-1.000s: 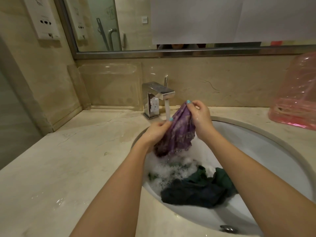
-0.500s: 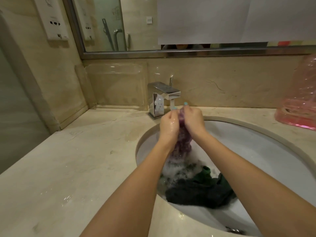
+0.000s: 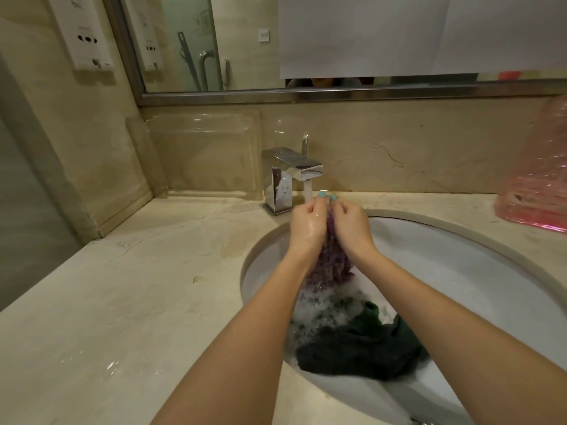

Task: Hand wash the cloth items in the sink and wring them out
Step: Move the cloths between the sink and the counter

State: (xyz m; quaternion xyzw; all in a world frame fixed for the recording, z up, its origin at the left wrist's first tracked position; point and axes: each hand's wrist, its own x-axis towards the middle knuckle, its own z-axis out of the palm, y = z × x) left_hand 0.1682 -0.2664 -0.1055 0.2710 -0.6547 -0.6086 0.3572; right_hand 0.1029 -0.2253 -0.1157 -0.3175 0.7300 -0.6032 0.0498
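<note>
A wet purple cloth (image 3: 331, 265) hangs bunched between my two hands over the white sink (image 3: 460, 271). My left hand (image 3: 308, 227) grips its upper left side and my right hand (image 3: 349, 227) grips its upper right side, both pressed close together just below the running faucet (image 3: 291, 176). The cloth's lower end trails into foam (image 3: 322, 308). A dark green cloth (image 3: 362, 348) lies crumpled in the soapy water at the sink's near side.
A beige marble counter (image 3: 138, 302) surrounds the sink, wet near the rim. A pink plastic bag (image 3: 540, 179) sits at the back right. A clear acrylic tray (image 3: 202, 154) leans on the back wall under the mirror (image 3: 306, 41).
My hands have come together, bunching the purple cloth that was spread between them a second ago. The view has shifted slightly.
</note>
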